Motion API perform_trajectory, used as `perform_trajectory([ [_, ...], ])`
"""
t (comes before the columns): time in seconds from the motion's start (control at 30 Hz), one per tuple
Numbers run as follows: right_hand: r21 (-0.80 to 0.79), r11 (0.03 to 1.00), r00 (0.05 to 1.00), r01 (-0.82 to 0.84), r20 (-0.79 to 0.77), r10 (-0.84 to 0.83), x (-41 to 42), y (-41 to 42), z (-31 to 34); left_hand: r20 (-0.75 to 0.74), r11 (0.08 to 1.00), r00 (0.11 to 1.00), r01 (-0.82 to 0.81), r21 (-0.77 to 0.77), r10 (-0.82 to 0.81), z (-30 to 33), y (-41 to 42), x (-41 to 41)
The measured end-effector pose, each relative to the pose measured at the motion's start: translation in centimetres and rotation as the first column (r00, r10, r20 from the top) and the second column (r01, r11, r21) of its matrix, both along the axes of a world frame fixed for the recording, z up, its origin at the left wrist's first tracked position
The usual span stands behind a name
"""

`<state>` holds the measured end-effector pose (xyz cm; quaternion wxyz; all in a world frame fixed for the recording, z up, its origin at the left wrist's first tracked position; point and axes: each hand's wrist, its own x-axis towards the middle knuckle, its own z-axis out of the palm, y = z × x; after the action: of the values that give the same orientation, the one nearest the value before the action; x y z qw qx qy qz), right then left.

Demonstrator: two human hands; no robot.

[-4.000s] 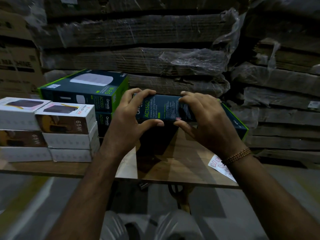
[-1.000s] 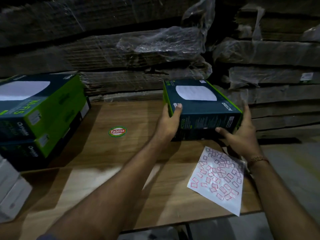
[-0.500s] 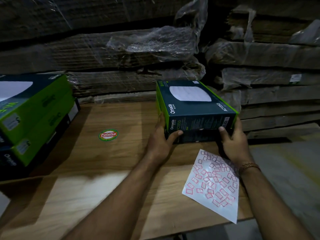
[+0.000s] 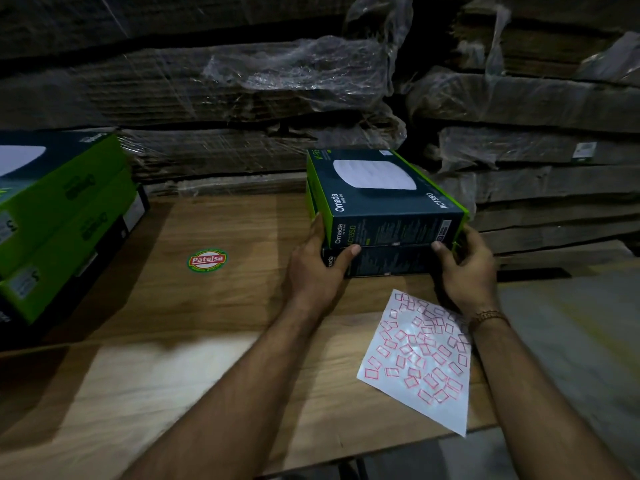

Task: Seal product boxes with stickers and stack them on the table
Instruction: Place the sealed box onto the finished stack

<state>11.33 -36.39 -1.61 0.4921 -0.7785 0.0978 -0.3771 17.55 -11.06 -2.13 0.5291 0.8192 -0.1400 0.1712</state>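
Behind my hands rises a wall of wrapped cardboard bundles [image 4: 294, 81], and the bench [image 4: 156, 341] runs under everything. Far out past my left hand [image 4: 313, 271] sits the green stack [image 4: 65, 216]. Between both hands is the top box [image 4: 384, 202], resting on the lower box [image 4: 381, 263]. My left hand cups the near left corner, thumb pressed on the front face; my right hand [image 4: 467, 268] curls round the near right corner. I judge the job is squaring edges flush, so I push evenly from both sides. The sticker sheet [image 4: 422, 358] lies just under my right wrist.
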Motion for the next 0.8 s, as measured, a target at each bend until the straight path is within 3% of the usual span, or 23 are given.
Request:
perform_trajectory([
  [0.3,-0.044,0.996,0.997,0.073,-0.022,-0.074,-0.7,0.8,0.4,-0.083,0.992,0.992,0.088,-0.093,-0.096,-0.4,0.3,0.3],
  [0.5,-0.082,0.99,0.992,0.118,-0.033,-0.121,-1.2,1.4,0.7,-0.018,0.998,1.0,0.015,0.057,-0.014,-0.1,0.4,0.0],
  [0.8,-0.161,0.978,0.99,0.136,-0.01,-0.139,-0.9,0.9,0.4,-0.034,0.997,0.999,0.01,0.072,-0.008,0.3,0.5,-0.3],
])
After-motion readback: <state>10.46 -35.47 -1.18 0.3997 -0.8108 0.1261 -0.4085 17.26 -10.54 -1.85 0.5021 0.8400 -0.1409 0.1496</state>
